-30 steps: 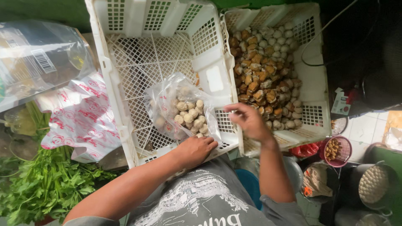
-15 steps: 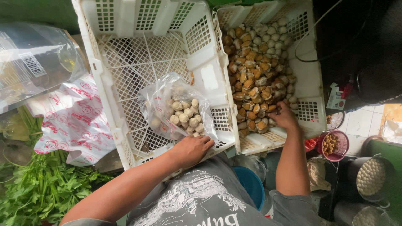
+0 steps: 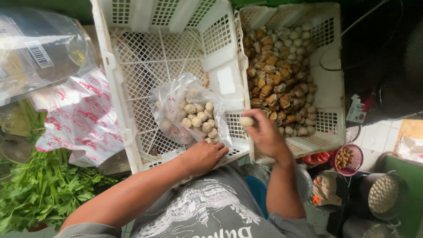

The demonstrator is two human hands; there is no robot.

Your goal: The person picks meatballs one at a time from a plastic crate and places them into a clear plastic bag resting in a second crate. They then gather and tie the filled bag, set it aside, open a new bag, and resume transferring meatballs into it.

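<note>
Head view: L hand grips the lower edge of a clear plastic bag of pale round balls, bag lying in the near-empty white crate. R hand is pinched narrow on one pale ball, just above the wall between the crates, right beside the bag's open side. 2nd white crate to the right is heaped w/ pale and brown balls. Left: printed plastic bags, leafy greens. Lower right: small pink basket.
</note>
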